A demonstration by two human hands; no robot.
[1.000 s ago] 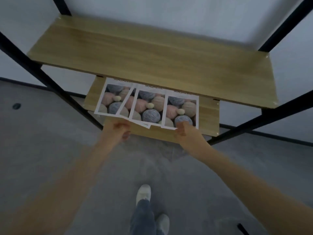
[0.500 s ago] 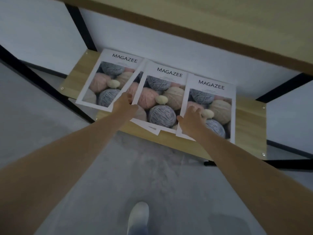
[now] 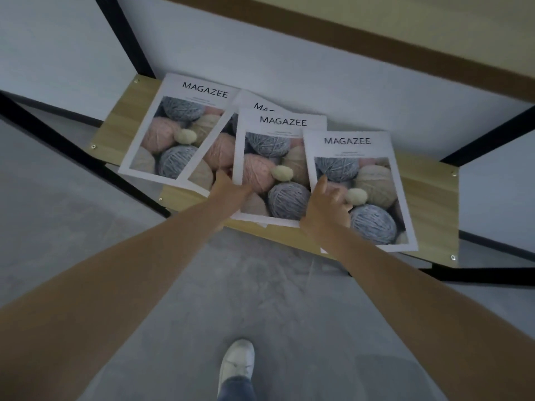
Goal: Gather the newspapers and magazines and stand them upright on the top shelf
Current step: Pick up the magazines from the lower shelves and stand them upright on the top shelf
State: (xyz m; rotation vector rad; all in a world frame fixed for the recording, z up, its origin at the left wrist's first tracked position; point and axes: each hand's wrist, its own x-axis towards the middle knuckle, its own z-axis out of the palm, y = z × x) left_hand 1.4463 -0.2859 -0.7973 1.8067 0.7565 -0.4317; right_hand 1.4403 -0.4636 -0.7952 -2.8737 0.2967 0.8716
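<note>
Four magazines lie flat on a low wooden shelf [image 3: 428, 198]. Each cover says MAGAZEE and shows balls of yarn. The left magazine [image 3: 173, 131] lies tilted near the left end. The middle magazine [image 3: 275, 157] lies beside it and covers most of a hidden magazine [image 3: 254, 102], which peeks out behind its top and to its left. The right magazine [image 3: 364, 180] overlaps the middle one's right edge, and its bottom corner hangs past the front of the shelf.

The left hand [image 3: 228, 189] is at the left edge of the middle magazine. Its fingers [image 3: 221, 176] seem to slip under that edge, but I cannot tell if they are pinching it. The right hand [image 3: 327, 204] rests on the right magazine with its fingers [image 3: 322, 183] a little curled and apart, pressing on the cover.

A higher shelf [image 3: 405, 30] runs across the top. The floor [image 3: 260, 285] is gray, and a white shoe [image 3: 237, 360] stands on it.
</note>
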